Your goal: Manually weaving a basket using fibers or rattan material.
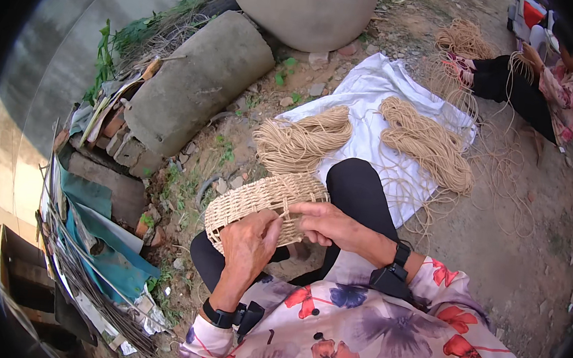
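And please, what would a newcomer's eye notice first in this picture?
Probably the pale woven piece over the lap, with the left hand and right hand at it. Beyond, two tan cord bundles lie partly on a white sheet. A big grey cylinder lies upper left.

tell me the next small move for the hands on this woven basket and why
Perhaps use the right hand to press the woven basket snug while the left hand steadies it: the right index finger is extended over it, near the left thumb, and the left hand lies over its near edge.
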Demonstrator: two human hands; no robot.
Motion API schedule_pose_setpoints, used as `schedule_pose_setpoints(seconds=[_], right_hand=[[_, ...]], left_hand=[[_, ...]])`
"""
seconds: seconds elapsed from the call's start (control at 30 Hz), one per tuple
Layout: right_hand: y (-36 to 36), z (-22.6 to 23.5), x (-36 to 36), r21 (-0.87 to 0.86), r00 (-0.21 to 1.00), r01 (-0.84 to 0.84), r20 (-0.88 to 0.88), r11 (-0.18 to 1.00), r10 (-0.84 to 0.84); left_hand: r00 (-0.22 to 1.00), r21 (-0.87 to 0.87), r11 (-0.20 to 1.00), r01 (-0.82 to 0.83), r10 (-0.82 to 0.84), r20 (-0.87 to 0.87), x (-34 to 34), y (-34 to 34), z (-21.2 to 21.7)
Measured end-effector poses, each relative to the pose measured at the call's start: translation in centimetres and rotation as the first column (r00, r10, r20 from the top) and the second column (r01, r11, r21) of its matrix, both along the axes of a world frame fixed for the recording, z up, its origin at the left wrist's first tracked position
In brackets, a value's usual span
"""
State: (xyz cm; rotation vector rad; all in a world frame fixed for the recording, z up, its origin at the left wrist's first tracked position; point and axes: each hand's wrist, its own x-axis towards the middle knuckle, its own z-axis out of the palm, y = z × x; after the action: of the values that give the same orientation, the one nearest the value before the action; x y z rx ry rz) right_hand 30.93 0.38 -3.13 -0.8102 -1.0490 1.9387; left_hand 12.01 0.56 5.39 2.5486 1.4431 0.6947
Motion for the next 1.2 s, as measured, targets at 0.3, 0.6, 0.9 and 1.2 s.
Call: schedule_pose_setpoints(seconds=[0.3,0.6,0.9,1.2], right_hand=[[1.7,1.6,-1.7,0.768,0.656,0.353,0.204,0.535,-0.726],[1.0,0.4,-0.2,0.28,0.906,0.389,0.058,0.878,-0.42],[-0.7,-1.0,-0.5,0.843,0.575,0.135,0.362,0.521,-0.734],[1.6,-0.9,-3.2,0.847,0.572,-0.052,0.46,0.529,-0.679]], left_hand=[[0.654,-0.592,0.782,0.195,0.346,0.673,-3.3,-0.2,-1.9],[0.992,-0.17,0.985,0.005,-0.026,-0.121,-1.6,0.5,-2.2],[0.979,0.023,0.997,0.069,-0.064,-0.192,-1.8,1.0,-2.3],[0.901,0.043,0.991,0.13,-0.1,-0.422,-1.1,1.3,-1.6]])
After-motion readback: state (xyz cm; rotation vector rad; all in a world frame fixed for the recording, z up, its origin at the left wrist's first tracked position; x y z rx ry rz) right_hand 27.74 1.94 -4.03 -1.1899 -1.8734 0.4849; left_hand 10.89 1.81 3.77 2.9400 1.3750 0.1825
